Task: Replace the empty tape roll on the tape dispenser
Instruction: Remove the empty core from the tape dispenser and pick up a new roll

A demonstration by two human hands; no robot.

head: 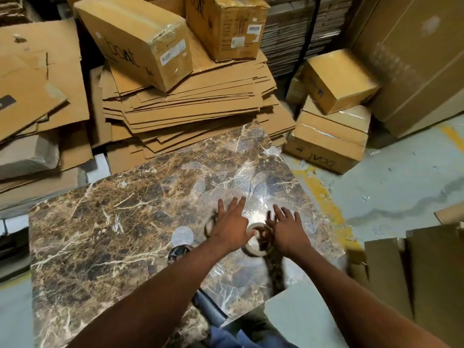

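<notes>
A cream-coloured tape roll (pixel 253 247) lies flat on the marble-patterned table (pixel 113 222), between my two hands. My left hand (pixel 232 223) hovers over its left side with fingers spread, the thumb at the roll's centre hole. My right hand (pixel 286 228) is over its right side, fingers also spread, its thumb side blurred against the roll. A dark ring (pixel 209 223) shows partly under my left hand. Left of my forearm sits a clear round piece (pixel 182 236) above a dark object (pixel 179 252); I cannot tell if this is the dispenser.
Flattened cardboard sheets (pixel 188 109) are stacked beyond the table, with sealed boxes (pixel 135 38) on top. More boxes (pixel 329 136) stand on the floor to the right. Cardboard (pixel 414 272) leans by the table's right corner. Grey floor with a yellow line (pixel 324 197) runs alongside.
</notes>
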